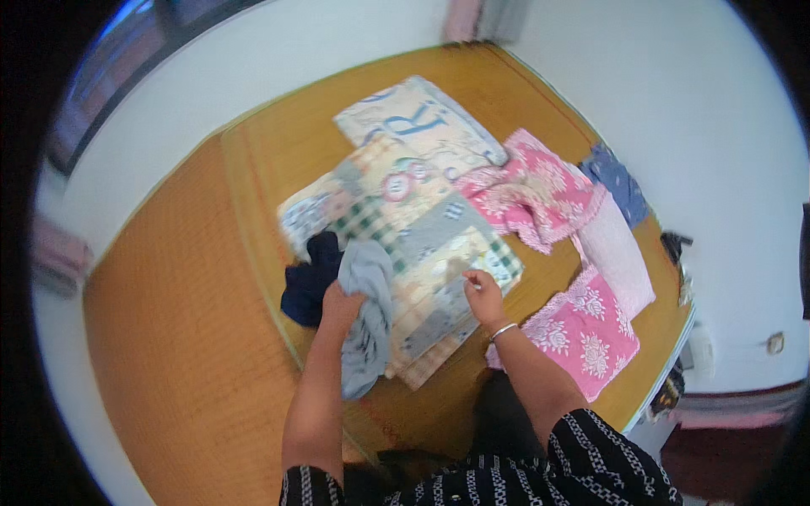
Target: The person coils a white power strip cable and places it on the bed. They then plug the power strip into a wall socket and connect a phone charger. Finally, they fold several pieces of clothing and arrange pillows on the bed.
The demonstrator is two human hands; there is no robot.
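Note:
My left hand is closed on a crumpled grey garment, which hangs down along the left edge of a folded patchwork quilt. Beside that hand lies a bunched navy-blue cloth. Over the right part of the quilt is my right hand, a bracelet on its wrist. Its fingers are curled together, and whatever they may hold cannot be made out. The quilt has cream, grey and green-checked patches and lies folded flat in front of me.
Beyond the quilt is a folded white-and-blue blanket. On the right lie a rumpled pink flowered cloth, a pale pillow, a pink flowered pillow and a blue cloth. A woven mat lies underneath, with white walls around.

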